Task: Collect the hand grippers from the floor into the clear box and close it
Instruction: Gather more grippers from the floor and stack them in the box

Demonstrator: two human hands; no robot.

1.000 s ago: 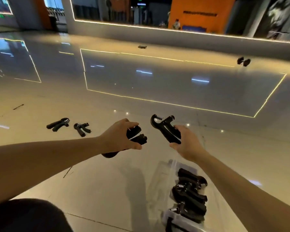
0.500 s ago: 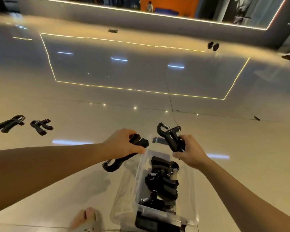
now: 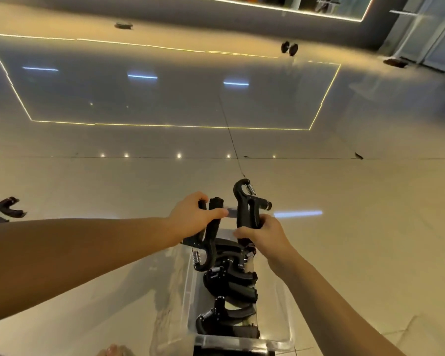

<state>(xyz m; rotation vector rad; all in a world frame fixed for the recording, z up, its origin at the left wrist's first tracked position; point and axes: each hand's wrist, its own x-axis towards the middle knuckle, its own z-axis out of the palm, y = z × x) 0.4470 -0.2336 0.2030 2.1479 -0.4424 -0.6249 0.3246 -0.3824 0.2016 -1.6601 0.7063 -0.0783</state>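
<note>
Head view: the clear box (image 3: 190, 291) lies open on the floor (image 3: 344, 253), its long axis running away from the person, with several hand grippers (image 3: 231, 286) piled inside. Over the box's far end, the left hand (image 3: 194, 218) curls round the handles of a black gripper (image 3: 211, 242). It hangs spring-down, and its hooked end dips just inside the box's far-left rim. The right hand (image 3: 263, 233) grips the handles of a second gripper (image 3: 248, 204), held upright with spring and hook pointing up and away from the box (this one would likely need lowering, perhaps tipping, to go in). Both held grippers stand roughly upright, while the box's length runs flat along the floor. The box lies directly beneath both hands, so each drop looks to be straight down. The left one sits lower and seems nearer to release. Well to the left of the box, a stray gripper (image 3: 3, 210) lies on the floor, uncollected. Where the lid is cannot be told for sure.
</note>
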